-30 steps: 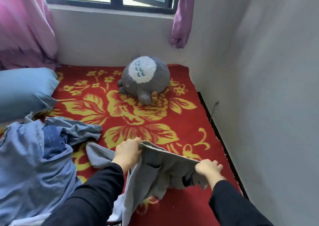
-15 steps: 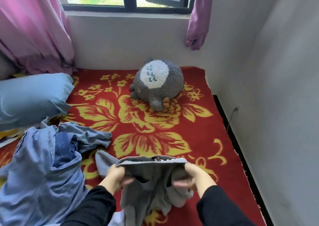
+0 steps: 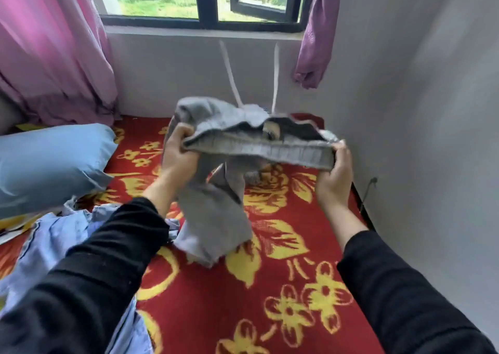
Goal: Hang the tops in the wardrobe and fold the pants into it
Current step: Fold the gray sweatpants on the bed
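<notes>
Bedding fills most of the view: a red blanket (image 3: 270, 313) with yellow flowers, spread flat and bare across its near and right-hand parts. A white wall (image 3: 432, 110) runs close along the blanket's right edge, with a dark gap (image 3: 361, 208) between them. Another wall under the window (image 3: 205, 2) closes the far end. A pink curtain (image 3: 48, 51) hangs at far left and a knotted purple curtain (image 3: 316, 43) hangs at the window's right corner.

A blue pillow (image 3: 48, 164) lies on the left side. Just nearer than it is a rumpled heap of blue clothes (image 3: 54, 245), partly hidden by the left black sleeve.

The grey pants (image 3: 216, 218) are held up over the middle of the blanket, between the two hands. Their ribbed waistband (image 3: 259, 151) is stretched level from one hand to the other. The legs hang bunched below the left half of the waistband and reach down beside the blue heap. Whether they touch the blanket is unclear.

The left hand (image 3: 176, 156) has its fingers curled tight round the waistband's left end. The right hand (image 3: 334, 175) clamps the right end, close to the side wall.

Two pale drawstrings (image 3: 229, 70) fly up from the waistband, blurred. A thin cable (image 3: 368, 191) runs down the side wall.
</notes>
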Demonstrator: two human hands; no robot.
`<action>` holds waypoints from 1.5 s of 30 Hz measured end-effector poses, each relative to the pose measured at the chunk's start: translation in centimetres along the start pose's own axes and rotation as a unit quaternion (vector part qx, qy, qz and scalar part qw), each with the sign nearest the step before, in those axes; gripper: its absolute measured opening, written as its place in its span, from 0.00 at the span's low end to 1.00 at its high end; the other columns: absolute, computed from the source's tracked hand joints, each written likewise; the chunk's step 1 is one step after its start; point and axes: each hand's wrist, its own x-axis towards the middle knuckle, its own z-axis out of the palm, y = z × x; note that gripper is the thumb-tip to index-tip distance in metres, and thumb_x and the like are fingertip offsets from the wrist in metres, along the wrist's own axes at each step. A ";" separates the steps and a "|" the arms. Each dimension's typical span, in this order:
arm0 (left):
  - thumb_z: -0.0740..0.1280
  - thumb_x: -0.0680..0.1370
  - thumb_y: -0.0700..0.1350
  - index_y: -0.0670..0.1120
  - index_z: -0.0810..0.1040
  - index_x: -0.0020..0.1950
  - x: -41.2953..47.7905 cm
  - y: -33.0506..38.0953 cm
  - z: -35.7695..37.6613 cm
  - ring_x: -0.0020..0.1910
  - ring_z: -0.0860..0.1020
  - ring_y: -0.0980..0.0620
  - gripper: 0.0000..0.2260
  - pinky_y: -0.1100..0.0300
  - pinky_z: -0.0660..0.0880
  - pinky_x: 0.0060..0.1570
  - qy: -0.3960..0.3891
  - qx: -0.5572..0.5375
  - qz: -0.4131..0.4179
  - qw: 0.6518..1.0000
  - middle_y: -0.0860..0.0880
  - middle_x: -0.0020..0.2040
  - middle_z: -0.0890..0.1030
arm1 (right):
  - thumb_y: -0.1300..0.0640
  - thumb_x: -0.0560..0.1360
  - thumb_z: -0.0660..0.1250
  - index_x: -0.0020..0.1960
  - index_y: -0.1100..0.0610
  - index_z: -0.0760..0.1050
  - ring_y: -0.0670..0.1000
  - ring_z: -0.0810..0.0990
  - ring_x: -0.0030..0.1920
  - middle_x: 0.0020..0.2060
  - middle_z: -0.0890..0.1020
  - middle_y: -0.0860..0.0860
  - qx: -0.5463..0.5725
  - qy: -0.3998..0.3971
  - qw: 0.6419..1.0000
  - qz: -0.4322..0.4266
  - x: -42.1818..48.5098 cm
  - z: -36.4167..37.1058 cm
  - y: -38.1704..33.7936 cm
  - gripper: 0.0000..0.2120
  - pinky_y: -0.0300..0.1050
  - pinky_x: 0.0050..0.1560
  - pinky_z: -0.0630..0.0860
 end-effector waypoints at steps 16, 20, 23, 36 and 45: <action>0.61 0.67 0.39 0.46 0.66 0.37 -25.7 -20.5 -6.7 0.34 0.66 0.49 0.05 0.56 0.62 0.34 -0.329 0.251 -0.299 0.860 0.50 0.32 0.71 | 0.59 0.73 0.61 0.44 0.57 0.75 0.56 0.76 0.47 0.48 0.77 0.52 -0.300 -0.507 0.792 0.161 -22.4 -1.6 11.2 0.05 0.47 0.40 0.68; 0.72 0.66 0.51 0.47 0.65 0.42 -28.8 -20.6 -6.6 0.32 0.64 0.53 0.17 0.57 0.61 0.34 -0.348 0.179 -0.399 0.829 0.52 0.33 0.69 | 0.58 0.75 0.61 0.29 0.56 0.58 0.51 0.62 0.27 0.26 0.64 0.50 -0.248 -0.399 0.851 0.235 -25.4 -2.7 11.7 0.19 0.47 0.29 0.52; 0.73 0.67 0.61 0.49 0.68 0.44 -30.4 -21.1 -5.5 0.34 0.68 0.53 0.21 0.57 0.62 0.33 -0.347 0.223 -0.406 0.816 0.51 0.38 0.71 | 0.62 0.75 0.61 0.28 0.58 0.63 0.53 0.65 0.27 0.25 0.65 0.52 -0.304 -0.363 0.861 0.187 -27.0 -3.1 12.0 0.17 0.48 0.28 0.54; 0.60 0.67 0.27 0.48 0.78 0.52 -32.8 -19.9 -7.7 0.44 0.72 0.50 0.22 0.62 0.65 0.36 -0.253 0.318 -0.256 0.877 0.50 0.47 0.74 | 0.62 0.74 0.59 0.55 0.47 0.78 0.62 0.77 0.49 0.50 0.73 0.54 -0.380 -0.483 0.784 0.088 -28.1 -5.7 13.7 0.17 0.50 0.46 0.74; 0.68 0.73 0.38 0.54 0.74 0.52 -43.5 -22.6 -8.7 0.47 0.70 0.51 0.13 0.57 0.69 0.46 -0.389 0.348 -0.218 0.825 0.55 0.46 0.71 | 0.72 0.69 0.54 0.43 0.54 0.67 0.58 0.71 0.37 0.46 0.71 0.57 -0.265 -0.448 0.783 0.339 -37.9 -10.7 19.4 0.14 0.47 0.35 0.64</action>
